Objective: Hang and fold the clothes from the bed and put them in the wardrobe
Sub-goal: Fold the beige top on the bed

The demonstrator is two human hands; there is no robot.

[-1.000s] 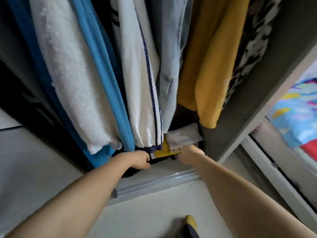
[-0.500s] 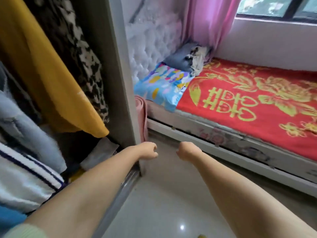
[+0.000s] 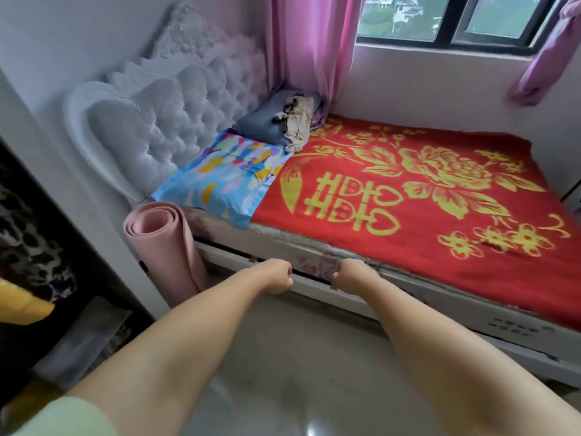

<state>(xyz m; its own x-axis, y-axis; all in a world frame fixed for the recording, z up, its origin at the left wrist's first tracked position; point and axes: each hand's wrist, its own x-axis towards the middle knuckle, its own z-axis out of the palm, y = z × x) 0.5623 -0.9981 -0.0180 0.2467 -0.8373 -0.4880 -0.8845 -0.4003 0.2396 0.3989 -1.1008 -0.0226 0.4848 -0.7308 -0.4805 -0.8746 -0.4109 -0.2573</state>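
The bed (image 3: 393, 275) lies ahead under a red blanket (image 3: 408, 196) with yellow flowers. At its far head corner a crumpled beige and black garment (image 3: 297, 119) rests on a folded grey-blue cloth (image 3: 267, 122). My left hand (image 3: 276, 276) and my right hand (image 3: 353, 275) hang in front of the bed's side rail with curled fingers and hold nothing. The open wardrobe (image 3: 78, 221) stands at the left; a yellow garment (image 3: 19, 306) and a black-and-white patterned one (image 3: 28, 240) hang inside.
A rolled pink mat (image 3: 169, 247) leans between the wardrobe and the bed. A colourful blue pillow (image 3: 226, 174) lies by the tufted white headboard (image 3: 176, 111). Pink curtains (image 3: 308, 48) frame the window (image 3: 456, 20). Pale glossy floor (image 3: 298, 372) stretches below my arms.
My view has swung right from the wardrobe interior to the bed. Both hands left the folded clothes at the wardrobe bottom and now hang before the bed rail, holding nothing.
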